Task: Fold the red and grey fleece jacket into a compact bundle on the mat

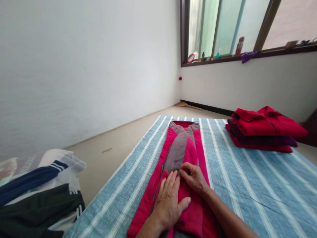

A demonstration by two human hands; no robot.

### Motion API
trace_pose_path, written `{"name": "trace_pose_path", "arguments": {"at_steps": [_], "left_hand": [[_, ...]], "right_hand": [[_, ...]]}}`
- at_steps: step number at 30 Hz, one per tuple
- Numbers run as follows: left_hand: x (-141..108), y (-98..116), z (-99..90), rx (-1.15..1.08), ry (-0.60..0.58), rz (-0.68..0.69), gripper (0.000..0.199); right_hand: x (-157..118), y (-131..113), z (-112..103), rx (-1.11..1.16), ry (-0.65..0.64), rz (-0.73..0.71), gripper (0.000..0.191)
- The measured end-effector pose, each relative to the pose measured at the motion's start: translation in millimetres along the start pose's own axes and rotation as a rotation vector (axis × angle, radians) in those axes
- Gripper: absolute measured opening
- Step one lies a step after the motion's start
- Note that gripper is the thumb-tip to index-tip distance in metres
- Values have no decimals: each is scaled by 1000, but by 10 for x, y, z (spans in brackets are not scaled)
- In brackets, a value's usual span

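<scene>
A pink and grey jacket [193,148] lies lengthwise on the blue striped cloth [133,185], its collar at the far end and a sleeve folded in over its front. My left hand [168,201] rests flat on the pink fabric with its fingers stretched out. Just right of those fingertips, my right hand [194,177] pinches the jacket's fabric near the border of grey and pink. A dark zipper runs down the jacket, left of my left hand.
At the right stands a stack of folded red and purple clothes [267,127]. Dark trousers [37,205] and clear plastic bags [56,155] lie at the lower left. Bottles and a small mirror [191,58] line the window sill. A broom [188,105] lies on the floor by the wall.
</scene>
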State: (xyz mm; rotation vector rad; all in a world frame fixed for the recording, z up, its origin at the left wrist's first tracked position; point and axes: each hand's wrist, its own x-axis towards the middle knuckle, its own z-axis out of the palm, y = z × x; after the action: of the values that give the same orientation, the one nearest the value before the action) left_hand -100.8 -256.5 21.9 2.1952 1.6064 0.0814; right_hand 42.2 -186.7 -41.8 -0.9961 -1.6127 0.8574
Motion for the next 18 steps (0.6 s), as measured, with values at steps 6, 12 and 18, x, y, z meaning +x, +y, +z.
{"name": "trace_pose_path", "arguments": {"at_steps": [6, 12, 18], "left_hand": [[18, -8, 12, 7, 21, 9, 73], [-23, -60, 18, 50, 62, 60, 68], [-250, -183, 195, 140, 175, 146, 67]], "right_hand": [[1, 13, -4, 0, 2, -3, 21], [6, 8, -1, -1, 8, -6, 19], [-1, 13, -6, -5, -7, -5, 19]]}}
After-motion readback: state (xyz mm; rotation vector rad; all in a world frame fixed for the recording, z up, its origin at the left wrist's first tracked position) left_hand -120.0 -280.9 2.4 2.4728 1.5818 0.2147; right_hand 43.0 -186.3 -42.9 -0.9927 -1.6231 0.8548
